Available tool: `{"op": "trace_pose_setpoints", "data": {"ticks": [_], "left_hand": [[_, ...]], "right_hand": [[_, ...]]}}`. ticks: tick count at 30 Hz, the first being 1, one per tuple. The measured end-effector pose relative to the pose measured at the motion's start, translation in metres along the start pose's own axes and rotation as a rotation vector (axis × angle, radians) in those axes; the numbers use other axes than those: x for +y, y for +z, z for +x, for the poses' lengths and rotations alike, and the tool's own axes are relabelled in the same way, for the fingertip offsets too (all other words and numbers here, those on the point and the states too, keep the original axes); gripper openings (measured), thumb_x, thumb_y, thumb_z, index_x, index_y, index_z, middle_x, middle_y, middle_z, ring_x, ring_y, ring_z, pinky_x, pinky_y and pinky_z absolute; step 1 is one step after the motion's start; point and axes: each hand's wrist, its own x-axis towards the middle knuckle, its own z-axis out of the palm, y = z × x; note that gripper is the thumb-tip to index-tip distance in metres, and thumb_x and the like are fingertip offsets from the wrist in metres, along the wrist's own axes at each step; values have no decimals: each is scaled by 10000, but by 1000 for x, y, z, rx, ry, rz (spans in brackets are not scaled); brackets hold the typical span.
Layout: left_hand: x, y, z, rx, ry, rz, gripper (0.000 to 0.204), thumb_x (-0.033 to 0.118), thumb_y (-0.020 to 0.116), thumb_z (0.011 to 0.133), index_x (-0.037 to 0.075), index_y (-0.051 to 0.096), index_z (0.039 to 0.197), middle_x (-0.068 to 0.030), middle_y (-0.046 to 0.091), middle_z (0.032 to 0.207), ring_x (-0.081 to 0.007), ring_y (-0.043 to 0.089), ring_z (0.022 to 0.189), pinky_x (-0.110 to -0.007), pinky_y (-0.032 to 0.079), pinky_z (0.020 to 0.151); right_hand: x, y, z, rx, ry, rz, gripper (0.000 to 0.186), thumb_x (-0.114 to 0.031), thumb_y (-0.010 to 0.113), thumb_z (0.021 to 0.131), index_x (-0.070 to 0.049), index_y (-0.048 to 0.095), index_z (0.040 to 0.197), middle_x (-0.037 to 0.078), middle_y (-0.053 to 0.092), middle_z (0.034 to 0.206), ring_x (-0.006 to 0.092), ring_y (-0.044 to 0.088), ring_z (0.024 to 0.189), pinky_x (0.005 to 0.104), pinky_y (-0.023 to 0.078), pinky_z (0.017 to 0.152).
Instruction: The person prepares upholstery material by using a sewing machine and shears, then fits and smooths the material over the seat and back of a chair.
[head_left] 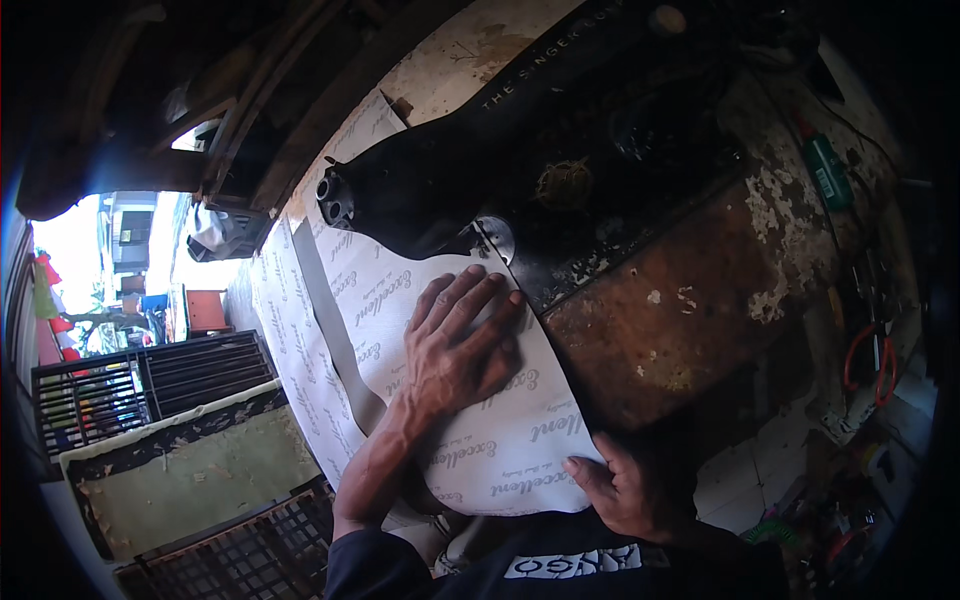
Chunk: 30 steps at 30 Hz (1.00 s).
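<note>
My left hand [460, 350] lies flat on a white printed sheet [510, 440], fingers spread just below the needle plate [495, 240] of a black sewing machine [540, 140]. My right hand [630, 490] grips the sheet's lower right edge, thumb on top and fingers partly hidden. The sheet runs under the machine's head [335, 200], along the worn, rust-brown bed beside it [650, 330]. A second printed piece [310, 380] lies to the left, partly beneath the first.
Orange-handled scissors [865, 365] and a green bottle [825, 165] are at the right. At the left are black slatted racks [110, 380], a pale green board [180, 470] and a bright opening [100, 250]. Dark wooden framework [140, 90] hangs at the upper left.
</note>
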Motion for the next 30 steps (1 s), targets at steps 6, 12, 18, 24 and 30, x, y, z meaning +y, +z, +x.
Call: {"op": "trace_pose_setpoints", "data": {"ticks": [6, 12, 18, 24, 30], "left_hand": [[-15, 0, 6, 36, 38, -1, 455, 174, 695, 738, 103, 756, 1183, -132, 668, 1157, -345, 646, 1173, -508, 490, 1034], [-24, -5, 12, 11, 53, -9, 473, 146, 706, 769, 103, 732, 1239, -134, 652, 1192, -349, 642, 1161, -519, 473, 1045], [36, -18, -9, -183, -153, 55, 506, 183, 749, 869, 120, 661, 1363, -141, 610, 1363, -356, 516, 1383, -606, 320, 1170], [78, -20, -22, -214, -232, -6, 515, 175, 713, 899, 114, 632, 1403, -158, 605, 1422, -355, 523, 1391, -616, 306, 1171], [85, -21, -27, -211, -345, -136, 495, 178, 656, 949, 64, 599, 1427, -205, 565, 1473, -419, 470, 1428, -587, 288, 1192]], "right_hand": [[2, 8, 7, -53, 87, 55, 283, -229, 597, 1069, 7, 627, 1221, 106, 721, 1020, 120, 662, 940, 294, 526, 851], [9, 25, 24, 126, -70, 54, 254, -261, 639, 1031, -7, 639, 1022, 187, 674, 822, 304, 694, 731, 391, 543, 675], [3, 20, 31, 126, -226, -210, 259, -202, 633, 1042, 20, 627, 1176, 150, 702, 921, 173, 697, 795, 344, 559, 736], [20, 29, 35, 166, -305, 39, 308, -194, 601, 1053, 26, 582, 1269, 129, 680, 939, 174, 713, 767, 307, 631, 557], [-11, 23, 26, 80, -4, 421, 287, -192, 543, 1073, 19, 565, 1265, 159, 647, 982, 239, 715, 785, 338, 615, 576]]}}
